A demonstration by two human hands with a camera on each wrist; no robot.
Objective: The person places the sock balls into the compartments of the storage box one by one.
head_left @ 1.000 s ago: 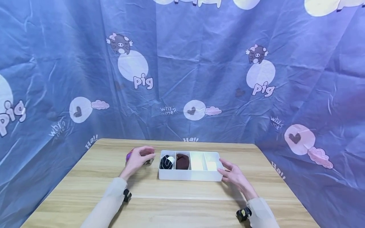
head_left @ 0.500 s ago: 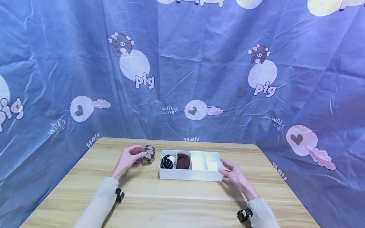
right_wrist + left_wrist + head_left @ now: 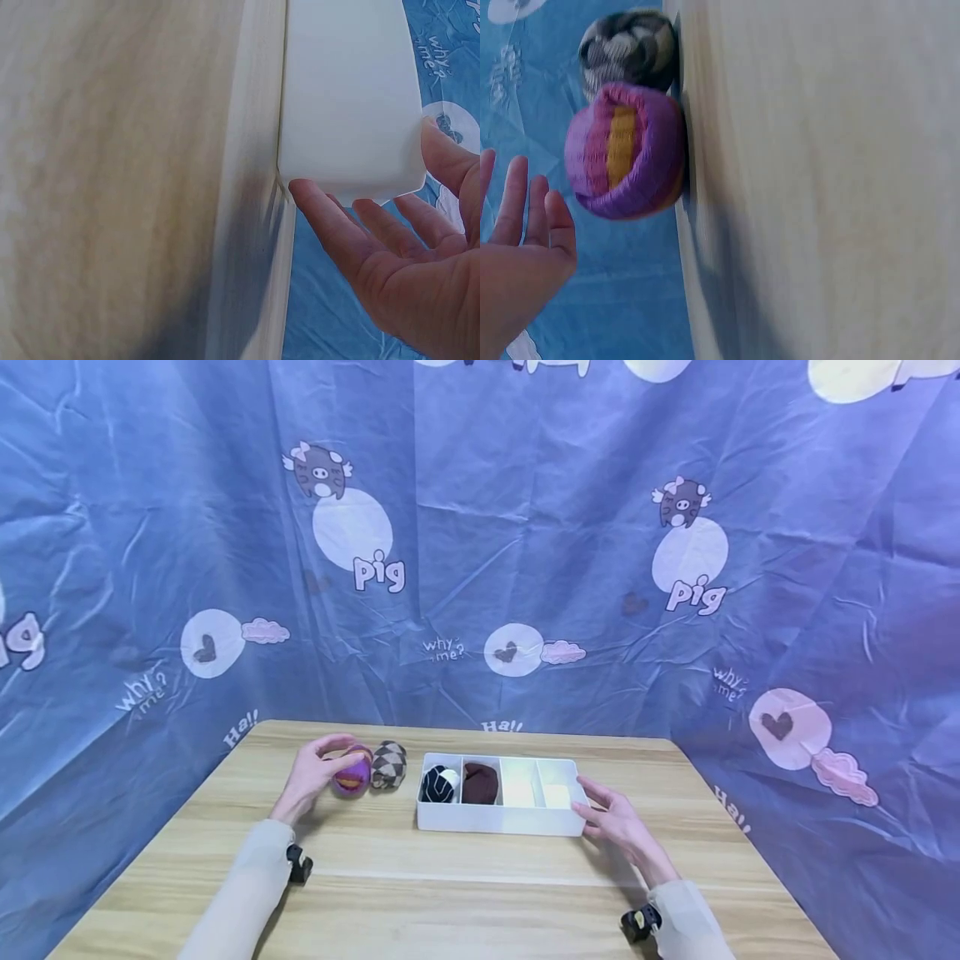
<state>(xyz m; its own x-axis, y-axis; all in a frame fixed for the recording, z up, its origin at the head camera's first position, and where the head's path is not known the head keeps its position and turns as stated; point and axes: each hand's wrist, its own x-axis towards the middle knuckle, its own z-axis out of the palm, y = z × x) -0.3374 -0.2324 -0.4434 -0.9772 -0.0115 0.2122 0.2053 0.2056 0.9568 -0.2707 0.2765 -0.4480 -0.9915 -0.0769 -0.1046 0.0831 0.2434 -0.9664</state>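
Observation:
My left hand [image 3: 311, 774] is beside a rolled-up purple sock [image 3: 351, 777] with orange and pink bands. In the left wrist view its fingers are spread and apart from the purple sock. Touching that sock or just right of it sits a grey-brown checked rolled sock [image 3: 389, 766]. At the table's middle stands a white divided box [image 3: 495, 819]. Its leftmost compartment holds a black-and-white rolled sock [image 3: 438, 785], the neighbouring one a dark brown sock [image 3: 480, 784]. My right hand [image 3: 618, 821] holds the box's right end, thumb at the rim, fingers against the end wall.
Something white lies in the box's rightmost compartment. The wooden table [image 3: 450, 893] reaches back to a blue printed curtain [image 3: 480, 568], which hangs behind and along both sides.
My left hand has let go of the checked sock, which now stands right of the purple one, and has moved left to the purple sock. The right hand and box stay put.

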